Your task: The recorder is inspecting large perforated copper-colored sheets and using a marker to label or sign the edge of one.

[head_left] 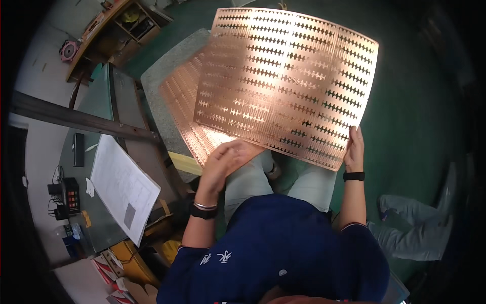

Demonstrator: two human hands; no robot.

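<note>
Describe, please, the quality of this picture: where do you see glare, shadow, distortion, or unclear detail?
Head view: strong glare on the upper copper sheet, with a shaded patch toward its upper left; a bright reflection on the lower copper sheet too. Head view: fisheye bending, black corners, dim green floor at right; fine print on the white paper is unreadable.

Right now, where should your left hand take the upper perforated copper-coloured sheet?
Probably by its left edge: bring the left hand in from the left. The upper perforated copper-coloured sheet is broad and thin, and the right hand grips its right edge, so holding opposite sides should steady it.
</note>
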